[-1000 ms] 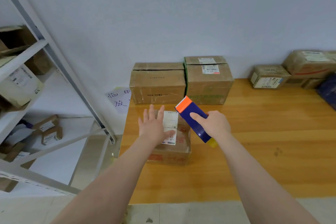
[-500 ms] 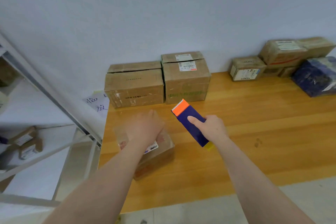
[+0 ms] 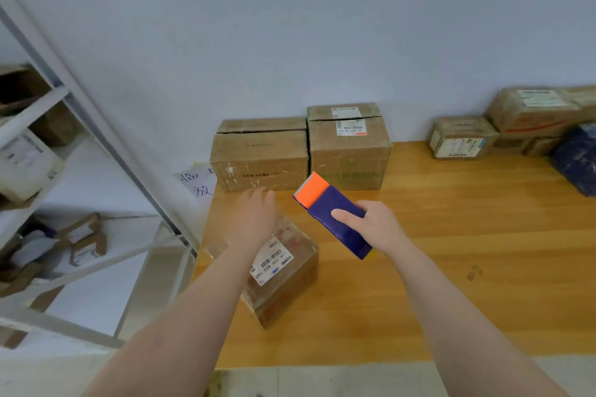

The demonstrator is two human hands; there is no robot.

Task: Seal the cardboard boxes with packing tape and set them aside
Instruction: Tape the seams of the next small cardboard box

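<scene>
While metal shelf (image 3: 30,113) stands far left, left hand (image 3: 254,219) blurred above small cardboard box (image 3: 290,287) near table's (image 3: 451,267) left edge, fingers straight and released, contact unclear, blue-orange tape dispenser (image 3: 324,203) grasped by right hand (image 3: 377,226) fingers, held above table.

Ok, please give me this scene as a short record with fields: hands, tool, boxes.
left hand: open, over the small cardboard box; contact unclear, blurred
right hand: grips the tape dispenser
tape dispenser: blue, orange toothed end toward the wall
small cardboard box: on the wooden table, barcode label on top
large cardboard boxes: two, side by side at the wall
metal shelf: left of the table
</scene>
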